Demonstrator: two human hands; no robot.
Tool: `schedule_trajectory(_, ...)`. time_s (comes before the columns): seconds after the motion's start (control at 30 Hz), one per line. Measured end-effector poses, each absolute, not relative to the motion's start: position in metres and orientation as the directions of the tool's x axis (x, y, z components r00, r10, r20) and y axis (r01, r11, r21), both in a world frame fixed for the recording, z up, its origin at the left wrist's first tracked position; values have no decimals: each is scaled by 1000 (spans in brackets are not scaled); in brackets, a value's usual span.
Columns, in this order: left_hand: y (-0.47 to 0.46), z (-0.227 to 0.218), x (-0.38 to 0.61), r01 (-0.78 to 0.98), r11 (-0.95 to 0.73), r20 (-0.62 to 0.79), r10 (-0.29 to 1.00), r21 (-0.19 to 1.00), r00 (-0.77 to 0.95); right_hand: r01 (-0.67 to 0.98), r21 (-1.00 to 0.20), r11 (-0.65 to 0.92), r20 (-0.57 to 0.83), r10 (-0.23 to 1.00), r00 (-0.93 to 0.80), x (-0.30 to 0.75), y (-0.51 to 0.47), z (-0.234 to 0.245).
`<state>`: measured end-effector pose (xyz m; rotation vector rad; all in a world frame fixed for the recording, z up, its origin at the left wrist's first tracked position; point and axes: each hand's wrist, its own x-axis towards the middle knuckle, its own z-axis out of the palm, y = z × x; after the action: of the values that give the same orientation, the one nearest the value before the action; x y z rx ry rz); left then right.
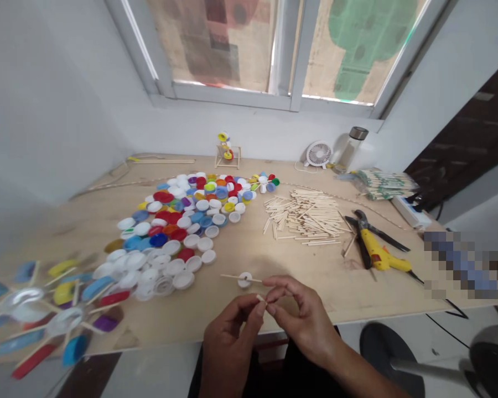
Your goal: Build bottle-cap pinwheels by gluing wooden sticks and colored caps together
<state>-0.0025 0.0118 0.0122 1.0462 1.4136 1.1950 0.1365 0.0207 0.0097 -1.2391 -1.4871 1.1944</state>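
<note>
You pinched short stick (pixel 260 298) tight between left hand (pixel 228 342) and right hand (pixel 299 315), over bench (pixel 323 293) near front edge; white cap (pixel 244 279) on long stick (pixel 232 277) lay just beyond.

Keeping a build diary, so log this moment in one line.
hands: left hand, right hand | held: short stick | nearest: white cap on long stick

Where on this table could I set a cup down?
Bare plywood runs between the caps and the glue gun, below the sticks. It's crowded at the left, around the cap pinwheels.
</note>
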Motion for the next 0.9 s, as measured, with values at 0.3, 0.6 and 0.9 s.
schedule_trajectory(0.3,9,15,-5,-248,327,-346,938,912,-37,902,-402,155,526,846,89,289,29,7)
schedule_trajectory(0.6,10,0,-4,-352,438,-400,899,827,179,990,122,68,354,929,-107,420,22,-21)
schedule_trajectory(0.9,12,2,-8,-205,319,-307,948,925,90,994,25,106,269,957,-108,410,34,-24)
